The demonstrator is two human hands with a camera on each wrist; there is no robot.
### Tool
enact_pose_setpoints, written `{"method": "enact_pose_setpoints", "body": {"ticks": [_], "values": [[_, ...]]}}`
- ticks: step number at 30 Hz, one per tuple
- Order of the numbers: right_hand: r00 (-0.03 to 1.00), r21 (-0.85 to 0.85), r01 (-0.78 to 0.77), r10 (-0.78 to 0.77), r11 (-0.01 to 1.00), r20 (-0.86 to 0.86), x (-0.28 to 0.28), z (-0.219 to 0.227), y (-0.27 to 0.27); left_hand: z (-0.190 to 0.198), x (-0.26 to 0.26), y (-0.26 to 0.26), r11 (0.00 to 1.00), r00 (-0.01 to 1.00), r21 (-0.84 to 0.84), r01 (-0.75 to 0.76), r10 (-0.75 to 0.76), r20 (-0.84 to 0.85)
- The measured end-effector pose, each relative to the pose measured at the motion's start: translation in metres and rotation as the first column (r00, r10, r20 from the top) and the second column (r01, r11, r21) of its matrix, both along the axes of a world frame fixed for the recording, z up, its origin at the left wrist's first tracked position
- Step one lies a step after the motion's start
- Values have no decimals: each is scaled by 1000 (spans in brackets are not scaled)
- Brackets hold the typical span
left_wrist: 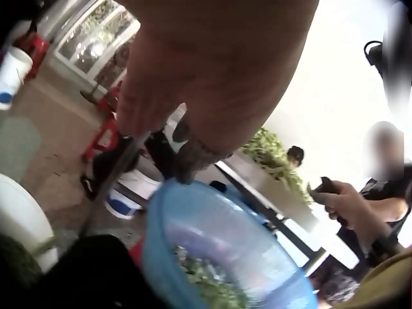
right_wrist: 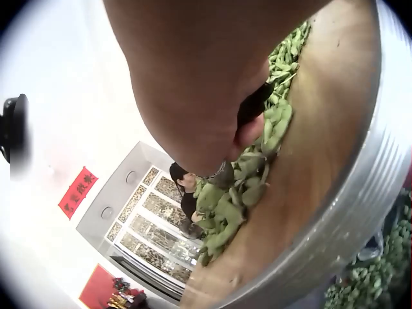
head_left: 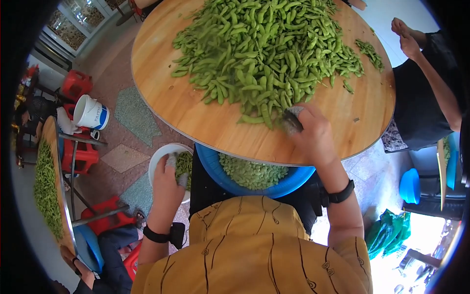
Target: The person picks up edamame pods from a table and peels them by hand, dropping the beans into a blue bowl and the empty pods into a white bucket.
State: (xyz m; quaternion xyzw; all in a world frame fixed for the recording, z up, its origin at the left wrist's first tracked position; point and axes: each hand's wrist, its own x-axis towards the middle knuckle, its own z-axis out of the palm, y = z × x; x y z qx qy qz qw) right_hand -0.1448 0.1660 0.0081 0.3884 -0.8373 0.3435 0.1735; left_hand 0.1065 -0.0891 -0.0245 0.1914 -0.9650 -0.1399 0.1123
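Note:
A large heap of green soybean pods (head_left: 264, 59) covers much of the round wooden table (head_left: 181, 105). My right hand (head_left: 316, 132) is at the heap's near edge, fingertips bent down beside the pods; grey wrapping and a dark piece (head_left: 294, 111) show on its digits. Whether it pinches a pod, I cannot tell. Lower left, my left hand (head_left: 167, 183) hangs over a white bucket (head_left: 154, 159) containing green pods, its wrapped fingers extended and the thumb apart. Between the arms, a blue basin (head_left: 208, 164) holds pale green shelled beans (head_left: 254, 171), partly under the table's edge.
Another pod-covered table (head_left: 62, 210) stands at left, near red stools (head_left: 88, 157) and a white-and-blue bucket (head_left: 90, 112). A person in dark clothes (head_left: 426, 103) is at the table's right side. A green bag (head_left: 389, 232) lies on the floor at lower right.

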Motion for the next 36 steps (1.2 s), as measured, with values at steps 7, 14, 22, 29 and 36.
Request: {"method": "enact_pose_setpoints", "body": {"ticks": [7, 14, 22, 29, 36], "values": [[936, 110, -210, 167, 972, 311, 49, 16, 19, 43, -88, 84, 863, 824, 55, 502, -458, -334], [641, -198, -152, 249, 968, 726, 68, 10, 40, 32, -103, 98, 447, 960, 853, 269, -194, -201], [621, -281, -276, 394, 919, 678, 80, -6, 32, 29, -94, 94, 157, 971, 974, 166, -200, -133], [346, -303, -175, 347, 937, 872, 81, 6, 33, 24, -92, 93, 743, 812, 329, 582, -509, -287], [-433, -532, 131, 531, 836, 728, 72, 7, 36, 9, -95, 73, -189, 935, 966, 175, -276, -224]]}}
